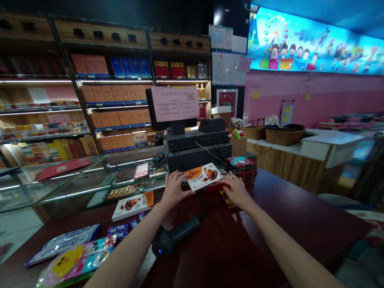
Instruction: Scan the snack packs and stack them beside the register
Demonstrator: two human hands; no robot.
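A white and orange Dove box [205,177] is tilted up in front of the black till. Its left end is in my left hand [177,188], thumb below and fingers behind. My right hand [235,190] is at the right, fingers closed on the edge of a red item [214,188] just under the box. Beneath that hand a small gold and brown pack [227,199] lies on the dark table. A black barcode scanner [175,236] with a blue light rests between my forearms. Another Dove box [133,205] lies left of my left hand.
Blue snack packs [64,244] and a yellow duck package [70,262] lie at the front left. The till screen [175,106] stands behind my hands, a stack of red packs [241,168] to its right. A glass counter [99,180] runs along the left.
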